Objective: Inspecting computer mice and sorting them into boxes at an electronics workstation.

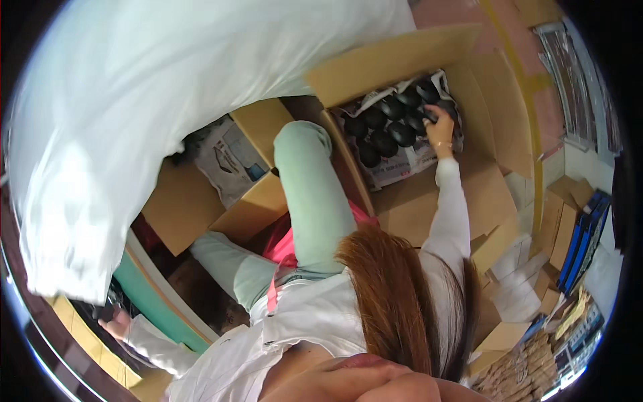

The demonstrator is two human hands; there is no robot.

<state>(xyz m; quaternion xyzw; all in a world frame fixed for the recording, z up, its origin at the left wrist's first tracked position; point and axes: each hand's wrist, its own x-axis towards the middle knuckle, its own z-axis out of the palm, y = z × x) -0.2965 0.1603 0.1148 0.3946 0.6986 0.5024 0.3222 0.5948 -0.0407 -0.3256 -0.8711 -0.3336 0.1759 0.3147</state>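
My right hand (440,128) reaches into the open cardboard box (492,114) at the right. Its fingers are closed round a dark rounded piece at the right end of the rows. Several smooth black oval pieces (402,134) lie there side by side on printed newspaper (395,171); their exact kind cannot be made out. Far out at the lower left, my left hand (118,325) has its fingers bent round a small dark object (104,313), which is mostly hidden and too small to name.
Another open carton (181,211) with crumpled newspaper (231,161) stands left of my knee. White sheeting (187,60) covers the upper left. A green-sided board (157,301) stands beside my left arm. Cartons, blue-edged items (583,241) and brown stacks (522,375) lie along the right.
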